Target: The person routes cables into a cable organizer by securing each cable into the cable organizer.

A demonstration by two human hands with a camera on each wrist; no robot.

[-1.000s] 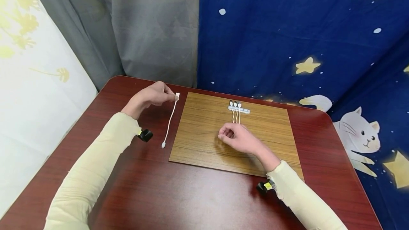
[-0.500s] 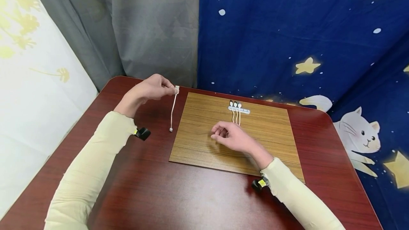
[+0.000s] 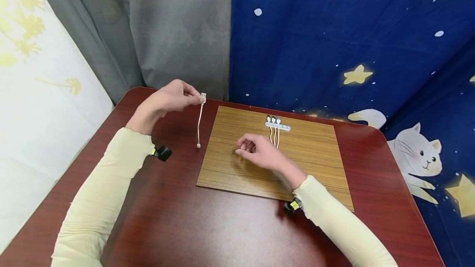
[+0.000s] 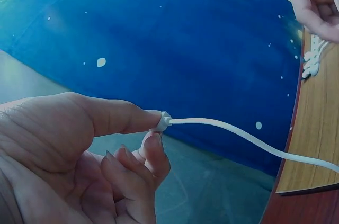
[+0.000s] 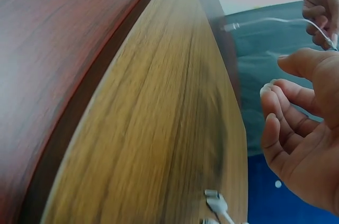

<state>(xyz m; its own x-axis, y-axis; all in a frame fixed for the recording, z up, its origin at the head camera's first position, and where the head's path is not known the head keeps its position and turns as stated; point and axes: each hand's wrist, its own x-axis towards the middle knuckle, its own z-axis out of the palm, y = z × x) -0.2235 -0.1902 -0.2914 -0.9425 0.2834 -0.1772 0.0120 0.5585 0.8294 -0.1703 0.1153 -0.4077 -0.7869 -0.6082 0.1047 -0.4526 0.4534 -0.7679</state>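
My left hand (image 3: 170, 97) pinches the USB plug (image 3: 203, 97) of a short white cable (image 3: 199, 127) between thumb and fingertips, near the table's far left edge. The cable hangs from it, its smaller connector (image 3: 198, 146) dangling at the bottom. In the left wrist view the plug's collar (image 4: 164, 122) shows at the fingertips. My right hand (image 3: 261, 151) hovers over the wooden board (image 3: 230, 172), fingers loosely bent with a gap to the thumb. Nothing lies between those fingers (image 5: 275, 97) in the right wrist view.
A pale cable holder strip (image 3: 283, 127) sits at the back of the board, with several white cables (image 3: 274, 133) in its left slots; my right hand hides their lower parts. The dark red table (image 3: 230, 226) surrounds the board. Curtains (image 3: 178, 32) stand behind the far edge.
My left hand has lifted the cable up and slightly left; its lower connector has swung off the table to hang below the plug. My right hand has drifted left over the board.
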